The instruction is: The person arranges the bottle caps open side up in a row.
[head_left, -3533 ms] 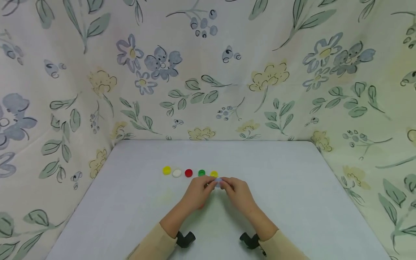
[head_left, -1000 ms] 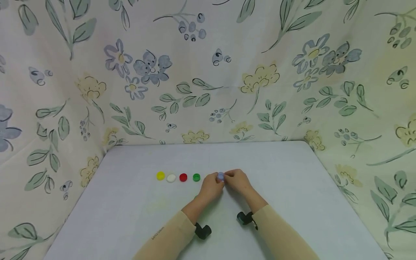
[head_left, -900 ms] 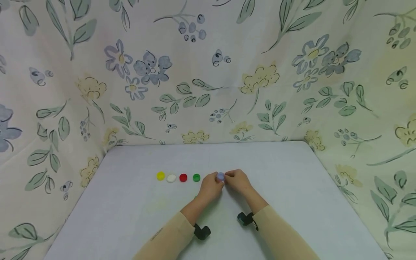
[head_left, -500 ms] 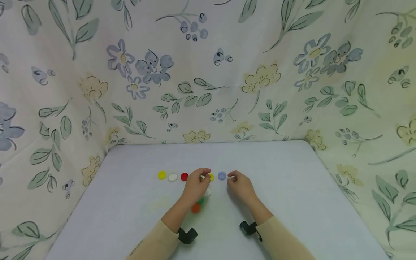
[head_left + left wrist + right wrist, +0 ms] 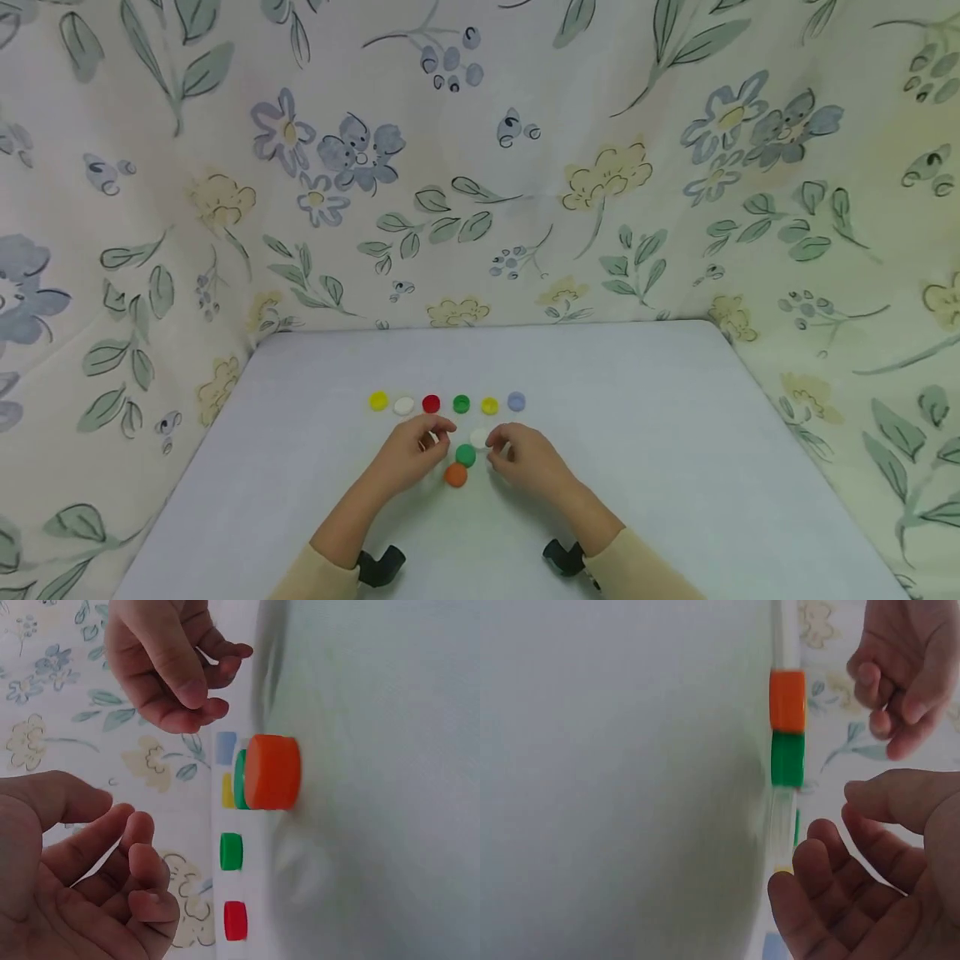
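Plastic bottle caps lie on the white table. A row at the back runs yellow cap (image 5: 378,401), white cap (image 5: 404,406), red cap (image 5: 431,404), green cap (image 5: 461,404), second yellow cap (image 5: 490,406) and light blue cap (image 5: 516,402). Nearer are another white cap (image 5: 477,438), another green cap (image 5: 466,455) and an orange cap (image 5: 456,475), in a slanting line. My left hand (image 5: 411,454) hovers left of this line, fingers loosely bent, holding nothing. My right hand (image 5: 528,458) is beside the nearer white cap, fingers loosely bent, with nothing held; whether it touches that cap, I cannot tell.
A floral cloth (image 5: 480,167) hangs behind the white table (image 5: 637,400) and along both sides. Black wrist cameras, left camera (image 5: 382,567) and right camera (image 5: 562,557), stick out inward from my wrists.
The light blue cap, earlier held between both hands, now lies at the row's right end, let go. Both hands have drawn back toward me, uncovering the nearer white, green and orange caps.
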### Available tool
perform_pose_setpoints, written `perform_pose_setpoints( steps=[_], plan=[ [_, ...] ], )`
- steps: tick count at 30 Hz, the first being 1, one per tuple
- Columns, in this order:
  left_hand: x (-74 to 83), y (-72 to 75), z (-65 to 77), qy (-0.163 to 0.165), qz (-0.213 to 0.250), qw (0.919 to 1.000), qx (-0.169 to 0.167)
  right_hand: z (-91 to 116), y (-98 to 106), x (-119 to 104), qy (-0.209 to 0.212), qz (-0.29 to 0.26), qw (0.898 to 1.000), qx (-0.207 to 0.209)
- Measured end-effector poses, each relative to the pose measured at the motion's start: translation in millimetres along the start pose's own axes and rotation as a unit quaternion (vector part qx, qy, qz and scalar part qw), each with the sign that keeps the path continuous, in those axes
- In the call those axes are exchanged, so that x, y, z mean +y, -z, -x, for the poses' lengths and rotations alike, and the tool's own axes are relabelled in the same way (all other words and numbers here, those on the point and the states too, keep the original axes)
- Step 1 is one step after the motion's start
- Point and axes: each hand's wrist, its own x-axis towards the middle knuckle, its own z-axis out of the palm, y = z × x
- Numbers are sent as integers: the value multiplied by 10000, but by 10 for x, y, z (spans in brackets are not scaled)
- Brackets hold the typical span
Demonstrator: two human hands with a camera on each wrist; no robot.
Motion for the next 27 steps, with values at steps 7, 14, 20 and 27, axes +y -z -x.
perform_pose_setpoints(
  steps=[7,14,20,27],
  plan=[
    [-138,-7,79,-150,72,9986,-500,65,-210,-118,44,162,9998,-142],
    [-299,-33,106,-446,-57,9961,-758,101,-352,-228,-114,739,9971,139],
    [-424,-93,107,-669,-144,9942,-832,70,-435,-281,-62,1053,9940,289],
    [-497,-155,111,-789,-240,9935,-784,26,-525,-330,-41,1211,9921,313]
  ],
)
